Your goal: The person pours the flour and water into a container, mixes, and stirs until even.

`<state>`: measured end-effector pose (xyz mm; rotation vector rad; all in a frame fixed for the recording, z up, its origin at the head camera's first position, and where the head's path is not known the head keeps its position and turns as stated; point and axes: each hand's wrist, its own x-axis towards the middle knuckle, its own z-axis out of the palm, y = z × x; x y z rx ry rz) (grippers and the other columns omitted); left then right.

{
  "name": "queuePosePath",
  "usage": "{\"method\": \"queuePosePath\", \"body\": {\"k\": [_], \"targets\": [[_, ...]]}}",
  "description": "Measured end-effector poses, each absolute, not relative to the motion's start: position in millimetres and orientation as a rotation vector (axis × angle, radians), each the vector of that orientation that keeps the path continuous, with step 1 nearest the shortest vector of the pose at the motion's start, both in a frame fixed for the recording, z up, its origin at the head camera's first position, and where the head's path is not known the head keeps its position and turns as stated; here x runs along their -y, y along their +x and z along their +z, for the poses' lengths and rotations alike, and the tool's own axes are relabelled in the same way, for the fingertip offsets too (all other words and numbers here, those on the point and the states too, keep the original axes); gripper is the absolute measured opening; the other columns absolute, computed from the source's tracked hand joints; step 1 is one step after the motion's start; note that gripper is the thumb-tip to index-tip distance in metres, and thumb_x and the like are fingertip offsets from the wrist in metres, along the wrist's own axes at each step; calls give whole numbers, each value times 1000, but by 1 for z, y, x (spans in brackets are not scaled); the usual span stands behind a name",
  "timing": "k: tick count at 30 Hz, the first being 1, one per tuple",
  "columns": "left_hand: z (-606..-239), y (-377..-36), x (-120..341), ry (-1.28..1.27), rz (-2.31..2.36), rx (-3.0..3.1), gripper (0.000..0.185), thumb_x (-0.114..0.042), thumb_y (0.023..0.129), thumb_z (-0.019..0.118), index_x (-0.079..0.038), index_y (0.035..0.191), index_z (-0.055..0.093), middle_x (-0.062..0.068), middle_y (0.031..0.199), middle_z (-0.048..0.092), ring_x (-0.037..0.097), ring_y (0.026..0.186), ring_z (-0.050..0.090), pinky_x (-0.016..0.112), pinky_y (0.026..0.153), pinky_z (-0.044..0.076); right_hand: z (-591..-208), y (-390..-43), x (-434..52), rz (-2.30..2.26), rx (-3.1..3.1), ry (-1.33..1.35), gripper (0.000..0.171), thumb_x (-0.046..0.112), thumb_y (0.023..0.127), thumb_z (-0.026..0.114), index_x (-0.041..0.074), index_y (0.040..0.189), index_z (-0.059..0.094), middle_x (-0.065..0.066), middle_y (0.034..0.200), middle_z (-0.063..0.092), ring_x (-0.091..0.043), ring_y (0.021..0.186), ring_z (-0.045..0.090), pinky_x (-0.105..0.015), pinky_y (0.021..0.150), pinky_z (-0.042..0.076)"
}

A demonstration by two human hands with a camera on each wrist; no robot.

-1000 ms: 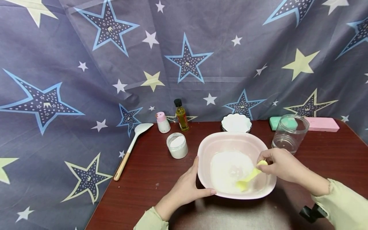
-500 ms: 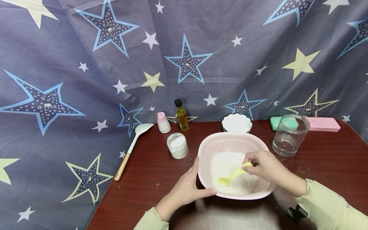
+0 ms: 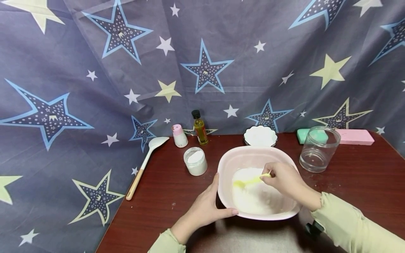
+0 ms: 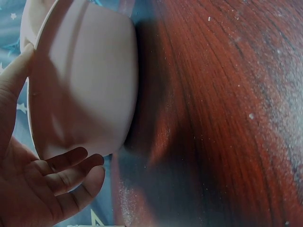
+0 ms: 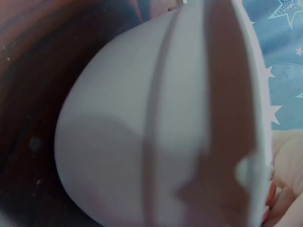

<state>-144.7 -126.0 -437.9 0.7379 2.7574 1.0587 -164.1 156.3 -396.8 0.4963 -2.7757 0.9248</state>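
Observation:
A pale pink oval basin stands on the dark red table with a layer of white contents in it. My left hand holds its left side, thumb at the near rim and fingers along the outer wall. In the left wrist view that hand is at the basin's outer wall, with several fingers bent. Above the basin, my right hand pinches the handle of a yellow spoon, whose bowl points left over the white contents. Only part of the right hand shows past the rim in the right wrist view.
Left of the basin stands an open jar of white powder. Behind it are a pink-capped shaker and an oil bottle. A ladle lies far left. A scalloped dish, clear jar and pink block stand behind or right.
The right hand has moved left across the basin, carrying the yellow spoon from the near right side toward the upper left of the white contents. The left hand stays on the basin.

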Motion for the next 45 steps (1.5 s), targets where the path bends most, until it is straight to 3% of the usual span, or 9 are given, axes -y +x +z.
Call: {"method": "queuePosePath", "body": {"k": [17,23,31,45], "targets": [[-440,-143,126,738,1066,-2755,122,-66,72,74,-8,157,9,9,158,25,22,139,35,46,106,37,-389,-171,-181,697,2839,212,11,16,78,74,18,71,64,7,58,55,-17,55,50,-34,46,37],[-440,-143,126,739,1059,-2761,122,-66,72,74,-8,157,9,9,158,26,22,138,36,46,106,37,-383,-166,-199,675,2868,243,13,13,77,73,19,70,64,8,60,57,-13,56,50,-33,47,37],[-440,-145,126,732,1053,-2771,123,-66,72,75,-9,157,8,9,158,25,21,138,35,45,107,37,-368,-158,-214,613,2898,313,19,14,77,71,24,66,60,9,57,46,-13,56,42,-31,48,32],[-438,-145,126,734,1070,-2758,122,-65,72,75,-10,158,7,7,159,24,20,138,36,45,106,37,-354,-145,-219,562,2995,383,25,13,74,76,27,63,58,9,58,46,-10,51,43,-30,49,33]]}}
